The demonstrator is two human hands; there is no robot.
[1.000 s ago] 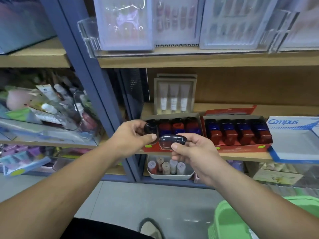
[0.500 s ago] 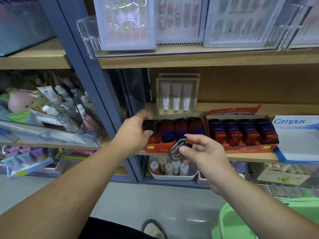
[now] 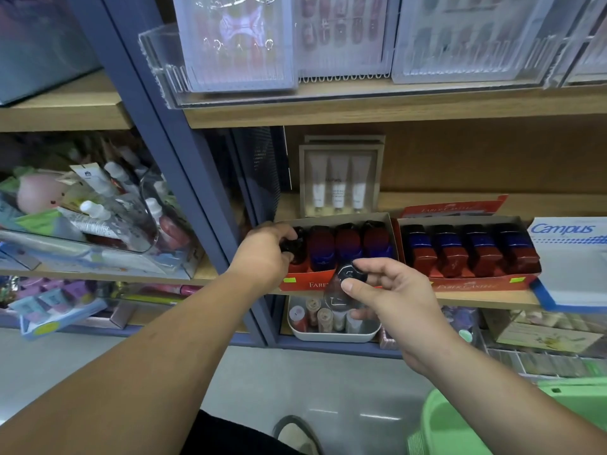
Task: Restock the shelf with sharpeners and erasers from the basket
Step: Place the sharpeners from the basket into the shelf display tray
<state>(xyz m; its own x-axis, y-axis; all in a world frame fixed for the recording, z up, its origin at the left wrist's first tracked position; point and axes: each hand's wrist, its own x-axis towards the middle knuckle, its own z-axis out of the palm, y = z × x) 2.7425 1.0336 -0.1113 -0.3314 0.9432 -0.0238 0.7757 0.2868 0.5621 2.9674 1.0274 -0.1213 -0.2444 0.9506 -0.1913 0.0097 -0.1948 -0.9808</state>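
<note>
Two red Faber-Castell display boxes of red and blue sharpeners stand on the wooden shelf (image 3: pixel 486 298): the left box (image 3: pixel 312 281) and the right box (image 3: pixel 473 284). My left hand (image 3: pixel 262 254) grips a dark sharpener (image 3: pixel 295 246) at the left end of the left box. In front of that box, my right hand (image 3: pixel 391 290) pinches another dark, partly clear sharpener (image 3: pixel 345 284) between thumb and fingers. The green basket (image 3: pixel 443 425) shows at the bottom right, mostly hidden by my right arm.
A Campus paper pack (image 3: pixel 571 257) lies right of the boxes. A boxed set of three tubes (image 3: pixel 340 178) stands behind the left box. A blue upright post (image 3: pixel 170 152) splits the shelving. A white tub of small tubes (image 3: pixel 328 323) sits one shelf below.
My left hand has carried its sharpener from in front of the shelf into the left end of the left box. My right hand turned its sharpener upright and stayed in front of the box.
</note>
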